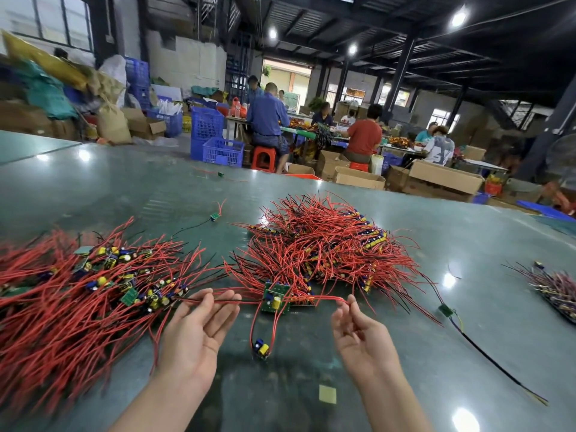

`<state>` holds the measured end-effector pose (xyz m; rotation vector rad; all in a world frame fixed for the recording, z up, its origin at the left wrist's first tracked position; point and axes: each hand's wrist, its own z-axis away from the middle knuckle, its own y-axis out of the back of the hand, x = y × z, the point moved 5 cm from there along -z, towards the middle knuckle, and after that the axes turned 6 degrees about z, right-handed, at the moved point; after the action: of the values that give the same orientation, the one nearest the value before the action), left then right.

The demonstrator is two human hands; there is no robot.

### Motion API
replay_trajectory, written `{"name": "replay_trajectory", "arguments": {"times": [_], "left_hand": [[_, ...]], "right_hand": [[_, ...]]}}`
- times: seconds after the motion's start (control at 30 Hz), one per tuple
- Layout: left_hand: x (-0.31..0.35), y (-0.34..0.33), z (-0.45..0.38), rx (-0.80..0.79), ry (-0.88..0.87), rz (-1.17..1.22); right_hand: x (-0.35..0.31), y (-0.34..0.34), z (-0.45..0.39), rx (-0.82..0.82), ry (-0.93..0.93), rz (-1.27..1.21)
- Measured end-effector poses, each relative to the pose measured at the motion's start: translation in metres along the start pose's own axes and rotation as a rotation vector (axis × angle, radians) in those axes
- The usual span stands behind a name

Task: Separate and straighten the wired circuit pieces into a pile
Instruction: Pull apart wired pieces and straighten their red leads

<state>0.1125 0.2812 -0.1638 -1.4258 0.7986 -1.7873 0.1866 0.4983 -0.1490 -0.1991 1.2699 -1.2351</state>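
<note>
Mid-straightening: left hand [199,325] and right hand [358,332] each pinch a red wire [324,298] end, stretching one circuit board [276,299] above the worktop [311,385] w/ another dangling; next, prob. shake it free, lay it on the left pile [78,285].

Glossy green tabletop [405,353]; red plastic-coated wires [327,244]; cardboard boxes [445,179].

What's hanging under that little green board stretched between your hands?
Under the green board, red wires loop down to a second small board with a yellow and a blue part, just above the table. Its underside is hidden.
</note>
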Motion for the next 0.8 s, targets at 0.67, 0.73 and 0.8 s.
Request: {"name": "replay_trajectory", "arguments": {"times": [0.67, 0.73, 0.8], "left_hand": [[0.016, 0.003, -0.005, 0.028, -0.108, -0.053], [0.017, 0.006, -0.007, 0.045, -0.123, -0.070], [0.017, 0.007, -0.009, 0.079, -0.170, -0.103]], "right_hand": [[-0.021, -0.004, 0.006, -0.069, 0.281, 0.273], [-0.028, -0.006, 0.013, -0.067, 0.467, 0.448], [-0.030, -0.012, 0.019, -0.124, 0.548, 0.499]]}}
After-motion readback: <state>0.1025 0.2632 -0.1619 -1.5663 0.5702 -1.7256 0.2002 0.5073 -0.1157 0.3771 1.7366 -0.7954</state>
